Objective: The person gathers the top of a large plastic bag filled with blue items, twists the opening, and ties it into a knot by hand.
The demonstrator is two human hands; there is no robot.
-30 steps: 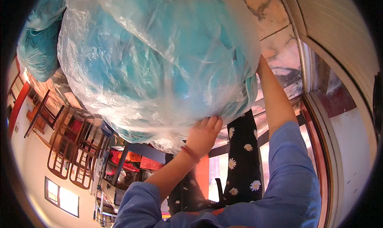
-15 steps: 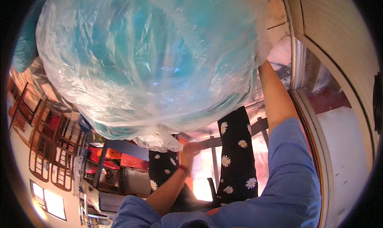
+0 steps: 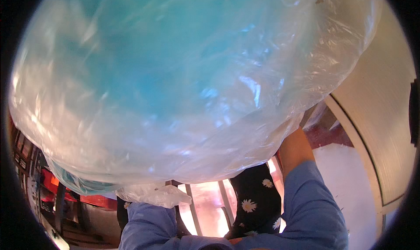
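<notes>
A huge clear plastic bag (image 3: pixel 175 132) with turquoise contents fills most of the view, close in front of me. Its crumpled loose end (image 3: pixel 155 195) hangs down at the lower edge, just above my left sleeve (image 3: pixel 146 226). My left hand is out of sight, with the bag covering the space beyond that sleeve. On the right, my bare forearm (image 3: pixel 295 151) rises and passes behind the bag's lower right side. The plastic hides my right hand and its fingers, so its grip does not show.
A cream panel (image 3: pixel 380 101) curves along the right side, with a white surface (image 3: pixel 341 175) beside it. Dark furniture (image 3: pixel 22 158) and red things (image 3: pixel 98 201) stand at the lower left. Below are black daisy-print trousers (image 3: pixel 253 197) and dark bars (image 3: pixel 225 195) over bright floor.
The bag has come nearer and now covers more of the view, reaching farther right and lower. My left hand, visible beside the loose end before, has gone out of sight.
</notes>
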